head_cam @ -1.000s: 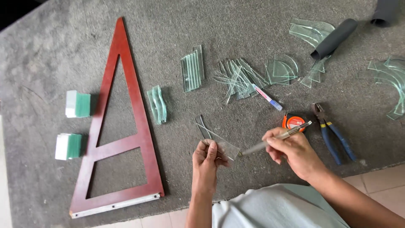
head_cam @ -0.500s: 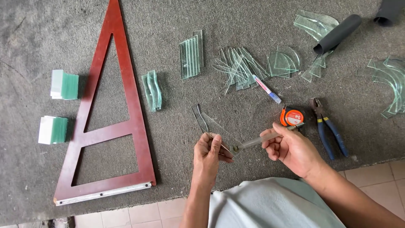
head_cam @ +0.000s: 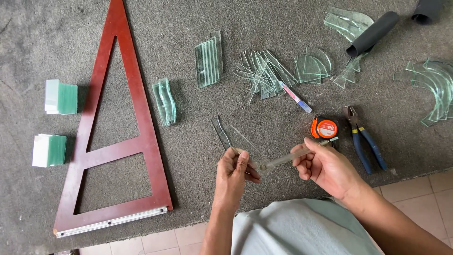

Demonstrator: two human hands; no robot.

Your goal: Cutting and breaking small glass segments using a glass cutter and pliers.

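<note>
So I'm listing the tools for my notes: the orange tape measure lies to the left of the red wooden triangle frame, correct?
Not quite. The head view shows the orange tape measure lying to the right of the red wooden triangle frame, near the right hand and the blue-handled pliers.

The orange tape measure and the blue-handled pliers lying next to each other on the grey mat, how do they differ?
The orange tape measure is round and compact; the blue-handled pliers are long and thin, with two spread handles. The tape measure lies just above the right hand, while the pliers lie further right, clear of it. Both rest flat on the grey mat, and neither is held.
</note>
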